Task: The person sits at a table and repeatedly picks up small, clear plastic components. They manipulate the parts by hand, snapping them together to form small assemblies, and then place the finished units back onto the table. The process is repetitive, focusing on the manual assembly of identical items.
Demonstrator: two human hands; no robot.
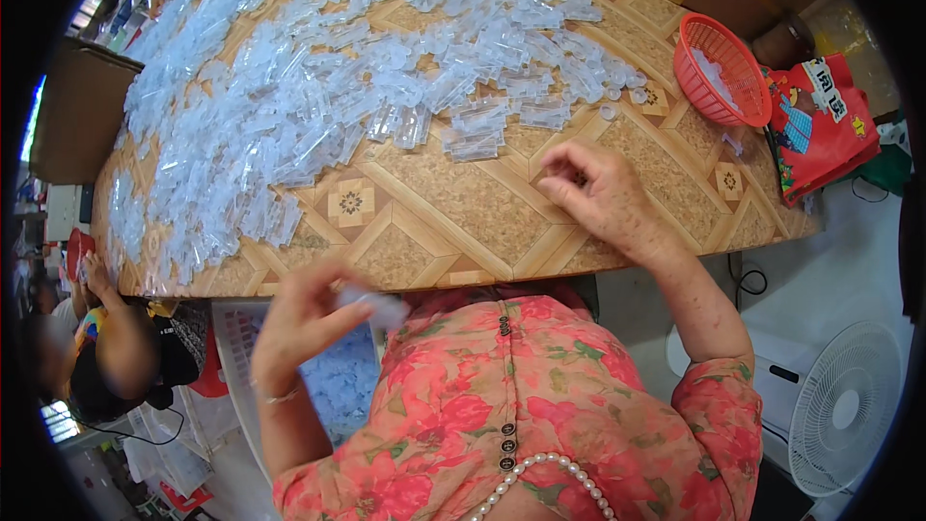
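Observation:
My left hand [311,316] is at the table's near edge, above a pale bin, its thumb and fingers closed on a clear plastic piece [381,309] blurred by motion. Over the bare near part of the table, my right hand [606,195] has its fingers curled toward the thumb; what they hold, if anything, is hidden. A wide pile of clear, bluish plastic pieces [289,87] spreads over the table beyond both hands. Several flat pieces [475,128] lie at the pile's near side, closest to my right hand.
The patterned table [463,203] has a curved near edge. A red plastic basket [721,72] and a red bag [825,121] sit at the right. Below the edge stands a bin [340,376] of plastic pieces. A white fan [845,410] is at lower right; another person [135,347] sits left.

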